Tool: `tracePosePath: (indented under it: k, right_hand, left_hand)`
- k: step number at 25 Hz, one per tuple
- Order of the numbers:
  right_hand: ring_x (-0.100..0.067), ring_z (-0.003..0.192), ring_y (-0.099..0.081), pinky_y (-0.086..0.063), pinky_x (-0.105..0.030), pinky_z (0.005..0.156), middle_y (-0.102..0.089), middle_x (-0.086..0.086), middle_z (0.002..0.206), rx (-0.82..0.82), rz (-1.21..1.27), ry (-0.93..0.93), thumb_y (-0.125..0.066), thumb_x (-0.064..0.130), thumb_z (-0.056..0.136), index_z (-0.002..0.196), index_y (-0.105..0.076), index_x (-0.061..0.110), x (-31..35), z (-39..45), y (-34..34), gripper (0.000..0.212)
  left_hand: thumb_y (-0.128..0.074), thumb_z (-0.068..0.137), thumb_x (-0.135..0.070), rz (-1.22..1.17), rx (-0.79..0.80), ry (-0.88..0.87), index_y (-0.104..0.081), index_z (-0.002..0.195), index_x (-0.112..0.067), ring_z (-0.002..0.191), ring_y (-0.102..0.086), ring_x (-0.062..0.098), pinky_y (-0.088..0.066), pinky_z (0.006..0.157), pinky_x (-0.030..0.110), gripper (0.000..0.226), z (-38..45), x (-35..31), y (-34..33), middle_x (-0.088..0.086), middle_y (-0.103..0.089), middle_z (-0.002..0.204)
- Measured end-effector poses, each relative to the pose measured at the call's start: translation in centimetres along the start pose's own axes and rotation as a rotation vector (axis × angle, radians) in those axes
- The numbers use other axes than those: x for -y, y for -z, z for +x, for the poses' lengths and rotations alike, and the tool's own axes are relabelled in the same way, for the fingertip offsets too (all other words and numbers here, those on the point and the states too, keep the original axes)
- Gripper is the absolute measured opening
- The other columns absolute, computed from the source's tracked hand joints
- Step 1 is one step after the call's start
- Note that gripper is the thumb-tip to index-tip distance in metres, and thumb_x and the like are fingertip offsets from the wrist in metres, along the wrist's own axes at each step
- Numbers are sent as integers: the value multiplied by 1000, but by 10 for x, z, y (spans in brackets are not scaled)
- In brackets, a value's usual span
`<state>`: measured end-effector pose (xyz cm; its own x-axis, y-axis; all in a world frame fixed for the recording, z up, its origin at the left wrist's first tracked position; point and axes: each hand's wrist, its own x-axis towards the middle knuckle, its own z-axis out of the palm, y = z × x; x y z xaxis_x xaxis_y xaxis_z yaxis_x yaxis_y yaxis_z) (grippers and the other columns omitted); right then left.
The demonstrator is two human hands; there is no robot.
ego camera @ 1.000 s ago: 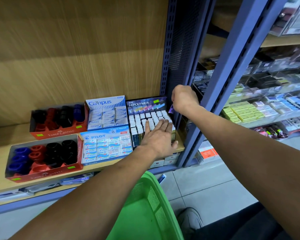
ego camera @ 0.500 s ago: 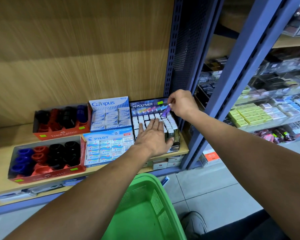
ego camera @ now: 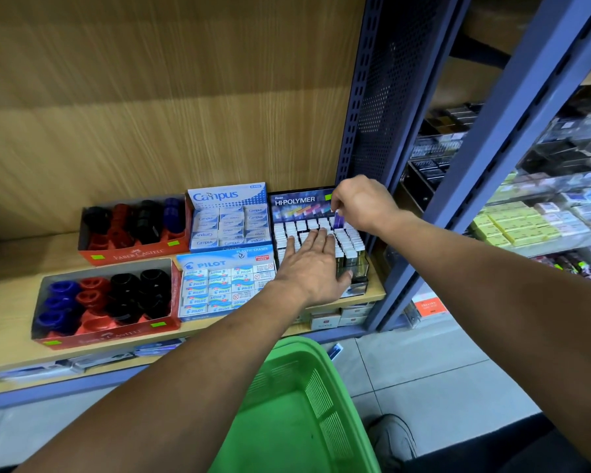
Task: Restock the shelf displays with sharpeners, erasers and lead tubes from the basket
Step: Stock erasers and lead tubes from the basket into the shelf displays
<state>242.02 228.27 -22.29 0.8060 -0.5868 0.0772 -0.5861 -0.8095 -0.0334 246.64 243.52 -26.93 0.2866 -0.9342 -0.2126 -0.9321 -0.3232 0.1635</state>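
Right of centre in the frame, the right hand (ego camera: 359,203) is pinching a purple lead tube (ego camera: 338,220) over the back rows of the HI-POLYMER display (ego camera: 301,201). Just below it, the left hand (ego camera: 313,268) is lying flat, fingers straight, on the white-capped tubes. The green basket (ego camera: 307,404) is sitting at the bottom centre.

My right hand (ego camera: 362,203) came in from the blue upright at frame centre-right, over the back right corner of the Hi-Polymer display (ego camera: 316,233). The purple lead tube (ego camera: 338,220) it pinches went from tilted to upright, tip down among the white caps. My left hand (ego camera: 313,264) slid slightly up-left across the caps.
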Motion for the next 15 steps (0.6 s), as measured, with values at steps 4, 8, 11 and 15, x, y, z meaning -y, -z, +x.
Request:
tracePosePath:
  k: [4,8,11,15]
  right_hand:
    - [-30,97,-66,-57,-38,83,-69,-5,107,92,0,29,-64,7,90,100,-73,25,1,-3,-15,22]
    - [-26,95,-67,-57,-36,85,-70,-6,107,84,174,-24,-67,5,87,102,-74,21,-6,-2,-20,22]
    - [-28,103,-66,-57,-38,89,-69,-9,116,108,164,-80,-59,0,89,105,-75,18,-7,-6,-20,29]
    - [-26,120,-55,-50,-40,98,-57,-7,129,106,146,-75,-56,-1,88,112,-72,15,4,-27,-13,33]
  left_hand:
    - [-33,96,-60,-14,3,-10,-4,158,-10,153,4,20,2,123,51,84,0,1,2,6,4,166]
    - [-37,97,-56,-32,30,-18,-2,158,-10,153,7,20,3,123,50,83,-1,3,4,6,6,166]
    - [-41,98,-48,-58,-20,-16,-3,158,-9,153,8,20,4,123,50,81,-8,9,6,7,6,166]
    - [-46,96,-29,-141,-257,17,-29,149,-7,148,-19,26,-16,121,48,60,-43,17,2,11,-25,158]
